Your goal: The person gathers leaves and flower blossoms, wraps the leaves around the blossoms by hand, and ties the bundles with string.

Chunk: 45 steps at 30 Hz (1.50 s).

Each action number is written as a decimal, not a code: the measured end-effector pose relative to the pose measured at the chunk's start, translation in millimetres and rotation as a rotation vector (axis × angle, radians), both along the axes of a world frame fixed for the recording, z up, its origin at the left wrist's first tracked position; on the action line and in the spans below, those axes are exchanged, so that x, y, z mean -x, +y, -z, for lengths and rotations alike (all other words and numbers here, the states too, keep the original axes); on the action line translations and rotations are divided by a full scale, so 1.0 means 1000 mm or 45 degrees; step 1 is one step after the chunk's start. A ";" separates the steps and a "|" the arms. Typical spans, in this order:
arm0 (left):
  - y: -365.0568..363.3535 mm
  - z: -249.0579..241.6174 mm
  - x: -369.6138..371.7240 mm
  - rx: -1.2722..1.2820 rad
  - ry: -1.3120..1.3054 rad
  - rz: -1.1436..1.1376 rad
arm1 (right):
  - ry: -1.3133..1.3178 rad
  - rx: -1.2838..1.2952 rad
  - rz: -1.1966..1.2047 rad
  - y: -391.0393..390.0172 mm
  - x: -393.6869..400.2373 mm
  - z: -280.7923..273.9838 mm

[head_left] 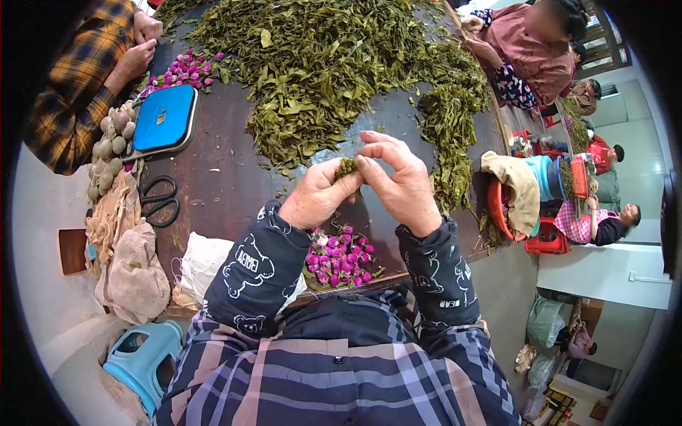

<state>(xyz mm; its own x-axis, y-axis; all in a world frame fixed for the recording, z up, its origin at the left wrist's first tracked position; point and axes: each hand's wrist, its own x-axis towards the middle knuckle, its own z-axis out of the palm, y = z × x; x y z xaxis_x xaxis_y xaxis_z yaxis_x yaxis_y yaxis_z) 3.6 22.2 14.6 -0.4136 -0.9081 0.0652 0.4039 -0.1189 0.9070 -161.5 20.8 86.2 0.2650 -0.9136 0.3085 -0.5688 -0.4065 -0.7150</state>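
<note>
My left hand (321, 194) pinches a small wad of green tea leaves (345, 169) between thumb and fingers, just above the table. From the other side, my right hand (399, 182) presses its thumb on the same wad, its fingers curved over it. Part of the wad is hidden by the fingers. Close to my body, below both hands, lies a pile of pink-purple flower buds (339, 257). Beyond the hands spreads a large heap of loose, damp-looking tea leaves (312, 71), and a strip of leaves (449, 135) runs down on the right.
On the left are a blue-topped scale (165, 117), black scissors (160, 201), cloth-wrapped balls (112, 145) and a white cloth bag (202, 264). A co-worker's hands (142, 53) rest beside more buds (186, 71). A cloth-draped red basin (497, 202) stands right; a blue stool (145, 362) stands lower left.
</note>
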 end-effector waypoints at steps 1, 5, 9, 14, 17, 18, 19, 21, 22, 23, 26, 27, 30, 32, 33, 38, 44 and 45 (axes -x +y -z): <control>0.000 -0.001 -0.001 -0.024 -0.005 0.024 | 0.048 0.063 0.006 -0.001 -0.001 0.002; 0.000 -0.008 -0.004 -0.096 -0.021 0.098 | 0.188 0.256 0.025 -0.003 -0.005 0.007; -0.002 -0.009 -0.008 -0.219 -0.015 0.168 | 0.578 0.733 0.295 -0.007 -0.011 0.011; -0.003 -0.018 -0.010 -0.194 -0.185 0.285 | 0.598 0.621 0.596 -0.024 0.021 0.003; -0.002 -0.018 -0.009 -0.192 -0.143 0.263 | 0.312 0.095 0.385 -0.015 0.019 -0.011; -0.002 -0.018 -0.009 -0.192 -0.124 0.250 | 0.164 -0.167 0.274 -0.012 0.019 -0.015; -0.001 -0.018 -0.009 -0.193 -0.105 0.236 | 0.013 -0.426 0.160 -0.010 0.019 -0.016; -0.001 -0.012 -0.009 -0.192 -0.110 0.234 | 0.022 -0.314 0.102 -0.008 0.012 -0.006; -0.001 -0.008 -0.008 -0.189 -0.113 0.231 | 0.033 -0.200 0.045 -0.007 0.006 0.002; -0.001 -0.005 -0.008 -0.185 -0.115 0.228 | 0.045 -0.084 -0.012 -0.006 0.001 0.009; -0.002 -0.006 -0.008 -0.183 -0.129 0.217 | 0.214 0.197 0.051 -0.009 -0.002 0.012; -0.001 -0.007 -0.008 -0.190 -0.140 0.213 | 0.371 0.359 0.175 -0.012 -0.002 0.013; -0.002 -0.011 -0.010 -0.201 -0.161 0.187 | 0.691 0.660 0.459 -0.022 0.001 0.012; -0.004 -0.013 -0.011 -0.221 -0.198 0.171 | 0.698 0.628 0.496 -0.026 0.015 0.008; -0.005 -0.014 -0.011 -0.230 -0.214 0.164 | 0.680 0.591 0.499 -0.028 0.021 0.005; -0.011 0.006 -0.004 -0.388 -0.053 -0.134 | 0.679 0.478 0.539 -0.028 0.056 -0.013; -0.010 0.012 0.013 -0.311 0.219 -0.327 | 0.388 0.147 0.220 -0.010 0.027 0.013; -0.008 0.011 0.012 -0.308 0.219 -0.332 | 0.332 0.184 0.186 -0.008 0.014 0.021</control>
<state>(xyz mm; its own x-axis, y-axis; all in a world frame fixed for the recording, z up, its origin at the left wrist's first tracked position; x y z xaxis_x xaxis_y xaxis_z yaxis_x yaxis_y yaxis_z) -8.5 13.8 3.7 -0.1686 -0.9789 -0.1153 0.5927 -0.1942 0.7817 -175.5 12.9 64.7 0.2219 -0.8994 0.3767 -0.7848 -0.3940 -0.4784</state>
